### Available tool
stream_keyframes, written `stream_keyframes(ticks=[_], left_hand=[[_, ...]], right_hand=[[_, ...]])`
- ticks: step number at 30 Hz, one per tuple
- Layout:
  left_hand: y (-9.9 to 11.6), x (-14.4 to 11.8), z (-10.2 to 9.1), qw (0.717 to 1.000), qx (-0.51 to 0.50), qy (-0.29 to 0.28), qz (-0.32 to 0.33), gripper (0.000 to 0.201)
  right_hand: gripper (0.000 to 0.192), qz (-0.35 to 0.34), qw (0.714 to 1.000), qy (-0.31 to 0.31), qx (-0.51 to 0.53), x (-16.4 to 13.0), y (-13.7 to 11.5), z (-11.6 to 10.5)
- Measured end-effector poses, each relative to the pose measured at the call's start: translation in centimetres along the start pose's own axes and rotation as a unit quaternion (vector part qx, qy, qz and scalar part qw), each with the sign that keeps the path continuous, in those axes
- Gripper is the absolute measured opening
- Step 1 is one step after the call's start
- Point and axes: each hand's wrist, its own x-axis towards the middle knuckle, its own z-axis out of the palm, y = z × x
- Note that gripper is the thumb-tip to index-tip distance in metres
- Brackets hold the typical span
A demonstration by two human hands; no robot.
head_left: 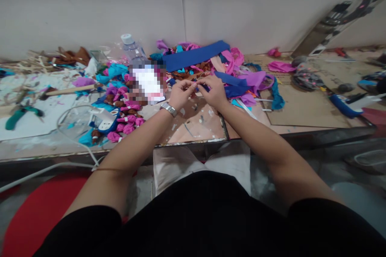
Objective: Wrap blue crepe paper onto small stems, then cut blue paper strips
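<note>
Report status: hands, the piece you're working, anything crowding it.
Left hand and right hand together, pinching a small blue piece. Paper scraps heaped just behind; pink rolled bits at left.

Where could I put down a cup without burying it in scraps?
Barest: the brown board right of the hands, between the blue scraps and the dark bundle. A littered gap lies under the wrists. Crowded: the pink buds on the left and the heap by the wall.

Black short sleeves (pixel 90 225), black top; silver metal watch (pixel 169 109) on left wrist, thin band (pixel 110 169) further up from watch.
</note>
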Motion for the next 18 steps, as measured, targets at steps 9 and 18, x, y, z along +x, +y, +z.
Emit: stream_keyframes(ticks=[9, 18], left_hand=[[0.25, 0.02, 0.08, 1.0, 0.011, 0.0, 0.023, 0.057], [0.47, -0.17, 0.07, 0.998, 0.035, 0.001, 0.049, 0.052]], right_hand=[[0.024, -0.008, 1.0, 0.01, 0.002, 0.03, 0.18, 0.11], [0.022, 0.001, 1.0, 0.009, 0.007, 0.02, 0.31, 0.23]])
